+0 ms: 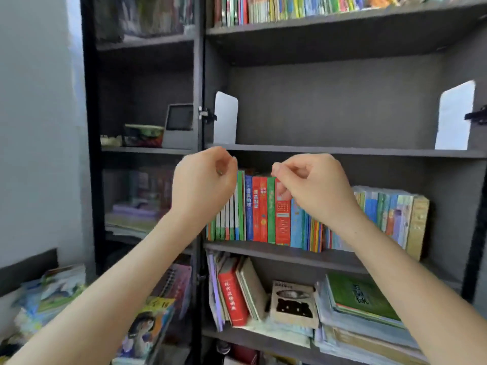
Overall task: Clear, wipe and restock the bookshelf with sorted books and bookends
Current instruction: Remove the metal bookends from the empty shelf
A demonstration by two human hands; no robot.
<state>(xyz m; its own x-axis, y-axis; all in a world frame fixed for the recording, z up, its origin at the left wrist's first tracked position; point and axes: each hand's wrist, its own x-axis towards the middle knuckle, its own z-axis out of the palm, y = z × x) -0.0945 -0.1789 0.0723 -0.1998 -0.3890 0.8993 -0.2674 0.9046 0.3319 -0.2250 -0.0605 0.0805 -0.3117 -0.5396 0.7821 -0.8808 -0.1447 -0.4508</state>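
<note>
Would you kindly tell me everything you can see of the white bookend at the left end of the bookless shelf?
The white bookend is a thin, flat plate, seemingly painted metal, with rounded top corners. It stands upright on the dark shelf board, at its left end, close beside the cabinet's side wall and a door hinge. No book leans on it. Its foot is not visible.

Even, soft light is coming from the left, brightening the wall (34, 127). Dark bookshelf (342, 152) recesses are sitting in shadow. White bookends (225, 119) are glaring slightly. Wide-angle lens is bending uprights at edges. Whole frame is looking soft; near-left book pile (52, 293) is blurring most.
</note>
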